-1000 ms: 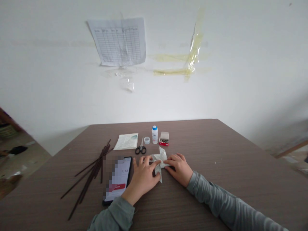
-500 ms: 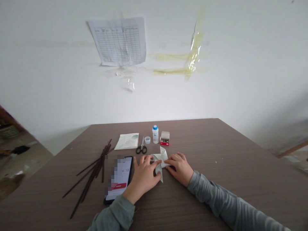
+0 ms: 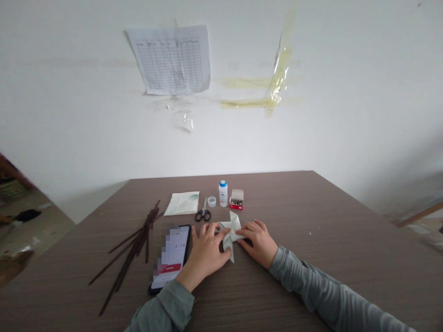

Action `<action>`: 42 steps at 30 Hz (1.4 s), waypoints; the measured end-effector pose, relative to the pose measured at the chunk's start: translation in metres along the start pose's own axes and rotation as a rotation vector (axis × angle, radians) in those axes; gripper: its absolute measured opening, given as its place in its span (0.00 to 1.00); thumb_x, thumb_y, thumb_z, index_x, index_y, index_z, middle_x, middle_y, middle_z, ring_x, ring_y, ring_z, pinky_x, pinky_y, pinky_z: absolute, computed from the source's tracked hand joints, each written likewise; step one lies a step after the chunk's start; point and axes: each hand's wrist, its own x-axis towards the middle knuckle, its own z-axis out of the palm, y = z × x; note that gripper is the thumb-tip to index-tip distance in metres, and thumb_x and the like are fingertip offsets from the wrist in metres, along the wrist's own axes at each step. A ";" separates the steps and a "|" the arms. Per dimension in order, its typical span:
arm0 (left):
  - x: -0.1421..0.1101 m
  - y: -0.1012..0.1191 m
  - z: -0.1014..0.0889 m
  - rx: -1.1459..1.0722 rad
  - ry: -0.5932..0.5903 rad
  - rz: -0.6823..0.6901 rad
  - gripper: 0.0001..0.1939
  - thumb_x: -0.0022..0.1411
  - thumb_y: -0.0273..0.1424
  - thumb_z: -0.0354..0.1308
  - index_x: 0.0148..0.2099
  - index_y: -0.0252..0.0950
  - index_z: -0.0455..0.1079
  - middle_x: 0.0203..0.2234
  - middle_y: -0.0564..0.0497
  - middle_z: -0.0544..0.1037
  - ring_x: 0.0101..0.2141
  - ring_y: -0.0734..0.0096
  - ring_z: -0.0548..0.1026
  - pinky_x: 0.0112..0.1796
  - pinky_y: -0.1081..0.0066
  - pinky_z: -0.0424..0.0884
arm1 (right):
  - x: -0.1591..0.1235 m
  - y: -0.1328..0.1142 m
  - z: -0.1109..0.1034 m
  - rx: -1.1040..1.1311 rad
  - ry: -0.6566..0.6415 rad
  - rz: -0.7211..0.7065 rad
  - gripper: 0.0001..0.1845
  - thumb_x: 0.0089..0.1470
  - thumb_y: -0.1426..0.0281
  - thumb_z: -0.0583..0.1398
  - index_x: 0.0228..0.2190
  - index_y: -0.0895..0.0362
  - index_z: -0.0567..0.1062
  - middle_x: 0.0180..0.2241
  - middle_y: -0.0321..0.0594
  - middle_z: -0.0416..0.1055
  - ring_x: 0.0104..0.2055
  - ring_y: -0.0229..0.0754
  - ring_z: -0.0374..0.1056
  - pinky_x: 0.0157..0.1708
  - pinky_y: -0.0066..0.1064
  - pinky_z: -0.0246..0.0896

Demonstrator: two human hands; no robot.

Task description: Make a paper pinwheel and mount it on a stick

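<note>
Paper pinwheel between left fingers and right fingers, touching both

Your sleeves: grey-green, faintly ribbed.
Your folded paper: pale grey-white, faintly printed.
Your table: brown, fine wood-grain streaks.
Your bottle cap: blue.
Your pin box: red and white.

Plain workroom: laminate table, ruled paper chart taped to white wall.
</note>
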 end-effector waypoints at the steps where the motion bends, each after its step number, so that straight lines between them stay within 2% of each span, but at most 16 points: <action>1: 0.000 0.000 -0.001 0.000 -0.003 -0.002 0.34 0.76 0.34 0.74 0.80 0.56 0.88 0.76 0.38 0.86 0.81 0.24 0.76 0.85 0.10 0.57 | 0.000 0.000 0.000 0.002 -0.001 -0.001 0.20 0.78 0.72 0.67 0.61 0.46 0.96 0.57 0.50 0.94 0.64 0.62 0.89 0.85 0.68 0.68; 8: 0.002 0.000 0.001 0.010 -0.011 0.010 0.32 0.80 0.35 0.72 0.81 0.53 0.87 0.77 0.36 0.85 0.82 0.25 0.75 0.85 0.08 0.54 | 0.001 0.004 0.004 0.003 0.030 -0.027 0.17 0.78 0.69 0.69 0.58 0.44 0.96 0.54 0.49 0.94 0.61 0.63 0.89 0.82 0.70 0.72; 14: -0.001 -0.005 0.014 0.017 0.086 0.033 0.31 0.80 0.34 0.74 0.80 0.54 0.87 0.74 0.38 0.88 0.78 0.27 0.79 0.83 0.09 0.62 | 0.002 0.012 0.009 0.022 0.066 -0.060 0.16 0.77 0.69 0.69 0.58 0.45 0.96 0.53 0.49 0.94 0.60 0.64 0.90 0.81 0.72 0.73; 18: -0.002 -0.009 0.018 -0.010 0.121 0.063 0.27 0.80 0.33 0.73 0.77 0.52 0.89 0.72 0.38 0.90 0.79 0.26 0.79 0.83 0.08 0.60 | 0.003 0.011 0.008 0.024 0.068 -0.064 0.15 0.78 0.68 0.70 0.57 0.45 0.96 0.52 0.49 0.94 0.59 0.64 0.90 0.80 0.72 0.75; 25: -0.006 -0.005 0.010 -0.001 0.108 0.048 0.26 0.79 0.32 0.75 0.74 0.55 0.92 0.72 0.40 0.91 0.79 0.28 0.80 0.84 0.13 0.63 | 0.003 -0.005 0.000 -0.072 0.049 -0.046 0.20 0.80 0.68 0.69 0.64 0.44 0.95 0.55 0.52 0.90 0.61 0.64 0.87 0.75 0.67 0.80; 30: -0.007 0.001 0.003 0.007 0.050 0.017 0.27 0.81 0.31 0.73 0.76 0.55 0.92 0.75 0.39 0.88 0.79 0.25 0.79 0.84 0.11 0.61 | 0.003 -0.010 -0.002 -0.151 0.038 -0.050 0.19 0.81 0.66 0.69 0.64 0.40 0.96 0.55 0.52 0.88 0.60 0.66 0.86 0.71 0.66 0.81; 36: -0.005 -0.001 0.005 0.011 0.068 0.039 0.26 0.80 0.32 0.74 0.75 0.53 0.92 0.75 0.37 0.88 0.79 0.25 0.77 0.83 0.08 0.59 | 0.005 -0.012 -0.004 -0.146 0.013 -0.015 0.19 0.84 0.65 0.67 0.64 0.41 0.96 0.55 0.51 0.88 0.61 0.64 0.85 0.71 0.64 0.81; 42: -0.006 -0.001 0.007 0.003 0.083 0.035 0.25 0.80 0.32 0.74 0.74 0.52 0.92 0.73 0.36 0.88 0.79 0.25 0.78 0.83 0.10 0.62 | 0.003 -0.009 -0.005 -0.105 0.028 -0.007 0.19 0.84 0.64 0.66 0.63 0.41 0.97 0.54 0.52 0.88 0.61 0.63 0.85 0.74 0.65 0.78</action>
